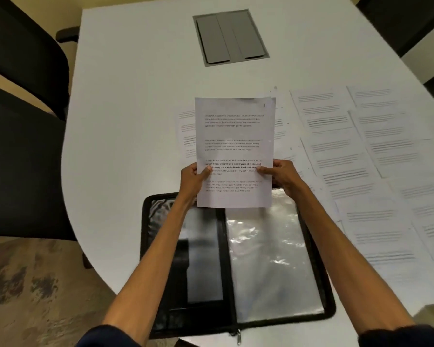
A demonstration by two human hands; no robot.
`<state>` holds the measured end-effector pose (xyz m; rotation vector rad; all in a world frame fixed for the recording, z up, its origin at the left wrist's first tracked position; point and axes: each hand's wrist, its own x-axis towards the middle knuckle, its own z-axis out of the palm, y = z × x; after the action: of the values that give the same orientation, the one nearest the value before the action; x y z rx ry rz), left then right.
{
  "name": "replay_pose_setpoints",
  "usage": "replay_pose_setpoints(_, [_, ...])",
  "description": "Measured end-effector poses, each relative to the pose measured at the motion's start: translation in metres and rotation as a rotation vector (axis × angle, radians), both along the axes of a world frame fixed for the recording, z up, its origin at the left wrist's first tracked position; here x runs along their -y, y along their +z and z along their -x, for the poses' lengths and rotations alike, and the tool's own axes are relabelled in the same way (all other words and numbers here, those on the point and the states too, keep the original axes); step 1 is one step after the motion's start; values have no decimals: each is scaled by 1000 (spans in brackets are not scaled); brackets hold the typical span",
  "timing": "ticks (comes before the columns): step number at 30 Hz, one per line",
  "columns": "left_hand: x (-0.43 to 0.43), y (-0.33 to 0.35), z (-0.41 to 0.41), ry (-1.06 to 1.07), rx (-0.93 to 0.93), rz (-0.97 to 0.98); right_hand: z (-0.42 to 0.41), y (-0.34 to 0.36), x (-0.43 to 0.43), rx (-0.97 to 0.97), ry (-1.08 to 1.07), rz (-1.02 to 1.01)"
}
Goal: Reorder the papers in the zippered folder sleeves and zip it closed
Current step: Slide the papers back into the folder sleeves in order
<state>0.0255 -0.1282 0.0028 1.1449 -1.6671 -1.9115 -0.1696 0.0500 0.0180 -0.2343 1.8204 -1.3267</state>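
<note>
Now left hand, right hand pinch papers by side edges above open folder.

A printed sheet between left hand and right hand shows bold lines at thumb level: "way of living. Defined by a slower pace. It is centered" and "strong community bonds, local traditions". Other print is blurred.

White table, black folder, white papers with grey text lines.
</note>
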Motion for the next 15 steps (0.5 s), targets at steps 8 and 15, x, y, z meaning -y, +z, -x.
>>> replay_pose_setpoints(8, [-55, -10, 28, 50, -13, -20, 40, -20, -41, -22, -45, -11])
replay_pose_setpoints(15, [-95, -42, 27, 46, 256, 229, 65, -35, -47, -9, -121, -19])
